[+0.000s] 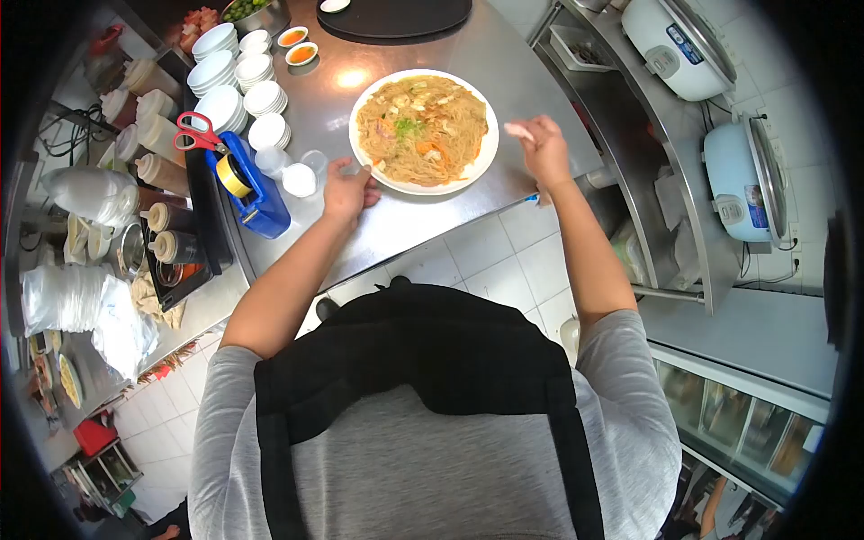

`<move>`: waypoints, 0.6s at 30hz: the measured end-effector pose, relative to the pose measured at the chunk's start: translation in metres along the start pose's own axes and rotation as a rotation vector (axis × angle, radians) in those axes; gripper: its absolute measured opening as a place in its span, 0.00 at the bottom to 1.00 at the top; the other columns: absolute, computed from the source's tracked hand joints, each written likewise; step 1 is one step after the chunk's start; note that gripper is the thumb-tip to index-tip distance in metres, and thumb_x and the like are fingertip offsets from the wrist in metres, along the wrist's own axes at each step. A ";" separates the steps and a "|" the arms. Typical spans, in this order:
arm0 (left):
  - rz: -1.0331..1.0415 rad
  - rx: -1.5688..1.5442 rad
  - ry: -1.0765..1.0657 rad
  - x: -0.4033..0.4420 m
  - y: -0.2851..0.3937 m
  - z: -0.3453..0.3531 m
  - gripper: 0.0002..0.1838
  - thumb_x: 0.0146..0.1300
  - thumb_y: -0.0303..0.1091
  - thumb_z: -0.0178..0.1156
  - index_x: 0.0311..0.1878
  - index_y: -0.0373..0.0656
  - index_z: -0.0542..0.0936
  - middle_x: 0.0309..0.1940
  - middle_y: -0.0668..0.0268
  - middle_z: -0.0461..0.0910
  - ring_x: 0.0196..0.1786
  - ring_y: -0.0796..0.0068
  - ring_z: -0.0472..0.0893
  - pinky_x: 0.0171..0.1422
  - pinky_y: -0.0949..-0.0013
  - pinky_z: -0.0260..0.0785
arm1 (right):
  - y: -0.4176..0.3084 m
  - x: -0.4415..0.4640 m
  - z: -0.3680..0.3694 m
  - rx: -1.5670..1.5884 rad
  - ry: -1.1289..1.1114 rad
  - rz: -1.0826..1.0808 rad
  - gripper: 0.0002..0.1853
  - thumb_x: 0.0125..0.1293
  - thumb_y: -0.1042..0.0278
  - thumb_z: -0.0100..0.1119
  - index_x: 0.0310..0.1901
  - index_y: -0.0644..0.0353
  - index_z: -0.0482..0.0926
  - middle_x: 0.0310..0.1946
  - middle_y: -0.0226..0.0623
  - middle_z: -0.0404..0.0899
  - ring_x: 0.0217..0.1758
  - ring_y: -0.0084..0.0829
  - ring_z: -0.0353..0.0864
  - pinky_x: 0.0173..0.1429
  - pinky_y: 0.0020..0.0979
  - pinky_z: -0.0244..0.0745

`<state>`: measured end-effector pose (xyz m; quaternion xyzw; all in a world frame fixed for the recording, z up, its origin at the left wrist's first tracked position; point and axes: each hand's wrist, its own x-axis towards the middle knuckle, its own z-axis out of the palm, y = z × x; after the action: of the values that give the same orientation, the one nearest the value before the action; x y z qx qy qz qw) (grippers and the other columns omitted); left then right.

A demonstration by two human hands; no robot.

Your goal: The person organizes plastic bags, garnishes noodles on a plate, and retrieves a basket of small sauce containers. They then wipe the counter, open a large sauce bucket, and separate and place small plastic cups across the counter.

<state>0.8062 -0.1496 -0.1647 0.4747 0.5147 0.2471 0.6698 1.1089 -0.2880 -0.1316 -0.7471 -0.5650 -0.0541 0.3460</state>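
A white oval plate (490, 144) heaped with noodles (423, 126) sits on the steel counter. Sliced vegetables and a pinch of chopped green garnish (409, 127) show on top of the noodles. At the plate's lower left rim is my left hand (349, 191), its fingers curled against the edge. To the right of the plate, a little apart from it, my right hand (542, 151) is closed on a small whitish wad (518, 131), perhaps tissue or cloth. Its exact kind is not clear.
Left of the plate stand stacked white dishes (216, 72), small plastic cups (300, 180), a blue tape dispenser (261, 193) and red scissors (198, 133). Two sauce dishes (301, 54) and a black tray (396, 18) lie farther back. Rice cookers (742, 180) occupy the right shelf.
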 end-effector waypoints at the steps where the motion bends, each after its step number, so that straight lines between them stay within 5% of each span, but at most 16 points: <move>1: -0.033 -0.056 -0.038 -0.003 -0.006 0.001 0.25 0.68 0.34 0.55 0.61 0.40 0.56 0.33 0.56 0.78 0.26 0.68 0.80 0.27 0.70 0.75 | -0.001 0.005 0.000 0.077 0.048 0.116 0.11 0.57 0.73 0.56 0.39 0.49 0.85 0.36 0.34 0.78 0.42 0.39 0.76 0.45 0.35 0.73; 5: -0.144 -0.154 -0.198 -0.038 -0.019 0.018 0.31 0.68 0.36 0.55 0.67 0.46 0.50 0.40 0.56 0.78 0.34 0.66 0.81 0.35 0.68 0.78 | -0.010 -0.004 0.013 0.035 -0.108 0.078 0.10 0.59 0.69 0.56 0.41 0.52 0.84 0.37 0.40 0.77 0.43 0.41 0.76 0.48 0.38 0.73; 8: -0.148 -0.176 -0.254 -0.055 -0.024 0.004 0.35 0.67 0.36 0.56 0.70 0.46 0.47 0.48 0.54 0.75 0.43 0.66 0.80 0.46 0.65 0.77 | -0.044 -0.036 0.011 -0.129 -0.422 0.244 0.11 0.59 0.70 0.56 0.42 0.56 0.83 0.39 0.41 0.76 0.44 0.41 0.77 0.48 0.38 0.73; 10: -0.167 -0.200 -0.303 -0.071 -0.029 -0.013 0.38 0.64 0.34 0.58 0.70 0.43 0.47 0.53 0.55 0.72 0.47 0.68 0.78 0.49 0.65 0.75 | -0.084 -0.071 0.009 0.411 -0.359 0.034 0.10 0.60 0.70 0.55 0.42 0.59 0.81 0.40 0.41 0.76 0.45 0.39 0.77 0.49 0.36 0.72; 13: 0.071 0.009 -0.759 -0.101 -0.038 -0.029 0.41 0.61 0.29 0.60 0.71 0.43 0.45 0.57 0.56 0.70 0.51 0.68 0.77 0.53 0.65 0.73 | -0.160 -0.081 0.013 0.847 -0.389 0.102 0.11 0.59 0.72 0.56 0.44 0.60 0.78 0.41 0.38 0.75 0.49 0.34 0.76 0.54 0.32 0.69; 14: 0.206 0.163 -0.736 -0.113 -0.036 -0.029 0.36 0.59 0.22 0.57 0.69 0.41 0.53 0.56 0.60 0.72 0.51 0.71 0.77 0.54 0.69 0.71 | -0.183 -0.076 0.013 0.978 -0.389 0.093 0.12 0.59 0.73 0.56 0.45 0.60 0.77 0.42 0.38 0.75 0.50 0.33 0.75 0.55 0.31 0.68; 17: -0.050 -0.042 -0.569 -0.125 -0.007 -0.045 0.28 0.58 0.20 0.53 0.64 0.39 0.64 0.50 0.63 0.75 0.49 0.74 0.77 0.52 0.73 0.70 | -0.204 -0.067 0.014 1.180 -0.372 0.052 0.16 0.57 0.74 0.57 0.49 0.58 0.75 0.44 0.35 0.75 0.53 0.31 0.73 0.58 0.32 0.66; 18: 0.129 -0.099 -0.430 -0.140 0.015 -0.051 0.21 0.56 0.17 0.50 0.55 0.36 0.72 0.46 0.65 0.77 0.47 0.77 0.77 0.50 0.73 0.70 | -0.205 -0.065 0.012 1.213 -0.362 0.039 0.18 0.56 0.74 0.58 0.51 0.58 0.74 0.44 0.35 0.74 0.54 0.31 0.73 0.59 0.32 0.65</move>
<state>0.7127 -0.2383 -0.0884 0.5150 0.3158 0.2077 0.7693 0.9010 -0.3085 -0.0781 -0.4255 -0.5311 0.4092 0.6078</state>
